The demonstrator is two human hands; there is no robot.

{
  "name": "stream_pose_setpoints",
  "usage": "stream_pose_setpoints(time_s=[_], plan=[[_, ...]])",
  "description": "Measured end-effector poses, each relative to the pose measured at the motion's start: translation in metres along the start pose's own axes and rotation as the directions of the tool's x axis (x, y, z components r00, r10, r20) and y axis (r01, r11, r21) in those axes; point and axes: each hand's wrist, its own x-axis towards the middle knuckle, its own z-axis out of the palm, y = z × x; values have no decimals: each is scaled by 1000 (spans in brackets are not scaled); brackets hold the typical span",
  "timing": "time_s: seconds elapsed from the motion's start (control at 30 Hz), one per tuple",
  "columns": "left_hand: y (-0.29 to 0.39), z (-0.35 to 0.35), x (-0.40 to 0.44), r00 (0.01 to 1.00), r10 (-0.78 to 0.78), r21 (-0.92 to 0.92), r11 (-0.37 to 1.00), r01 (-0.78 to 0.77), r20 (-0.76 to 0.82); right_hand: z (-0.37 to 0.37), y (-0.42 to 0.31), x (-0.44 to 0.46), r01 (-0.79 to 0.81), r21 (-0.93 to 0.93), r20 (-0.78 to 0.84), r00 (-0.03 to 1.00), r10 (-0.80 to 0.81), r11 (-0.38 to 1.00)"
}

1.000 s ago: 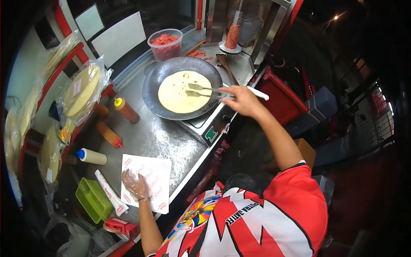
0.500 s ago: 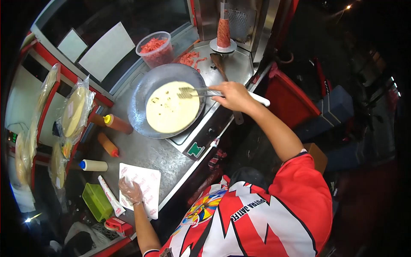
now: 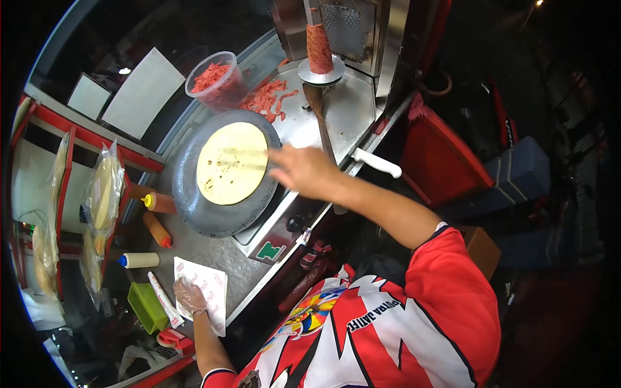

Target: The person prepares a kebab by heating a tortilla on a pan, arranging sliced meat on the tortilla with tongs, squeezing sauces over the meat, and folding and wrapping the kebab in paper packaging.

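My right hand (image 3: 307,172), smeared by motion, grips a pair of tongs (image 3: 242,156); their blurred metal ends lie over a pale round flatbread (image 3: 223,184). The flatbread has small brown spots and rests on a dark round griddle pan (image 3: 194,210). My left hand (image 3: 190,296), in a clear plastic glove, lies on white wrapping paper (image 3: 210,284) with red print, its fingers apart. A rolled printed wrapper (image 3: 165,299) sits just left of it.
Left of the pan are sauce bottles (image 3: 158,203) and a green tray (image 3: 147,307). Behind it stand a tub of shredded red meat (image 3: 220,84) and a meat spit (image 3: 319,52). A wooden spatula (image 3: 317,107) and a white-handled knife (image 3: 378,163) lie to the right.
My right hand has swept the tongs leftward across the flatbread, which now sits further toward the pan's far side. My left hand stays on the paper. The whole view has shifted slightly.
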Motion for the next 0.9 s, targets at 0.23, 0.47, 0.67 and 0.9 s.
stream_pose_setpoints(time_s=[0.23, 0.47, 0.67, 0.9], plan=[[3, -2, -1, 992, -62, 75, 996, 54, 109, -51, 43, 7, 80, -41, 164, 984, -72, 996], [15, -8, 3, 971, -147, 199, 974, 109, 189, 2, 12, 5, 122, -17, 209, 971, -116, 992], [17, -7, -1, 971, -174, 239, 962, 133, 163, -64, 85, 22, -118, -60, -82, 990, 112, 991], [11, -3, 1, 978, -78, 328, 945, 12, 191, 7, 161, 73, -248, -315, 163, 937, 310, 916]])
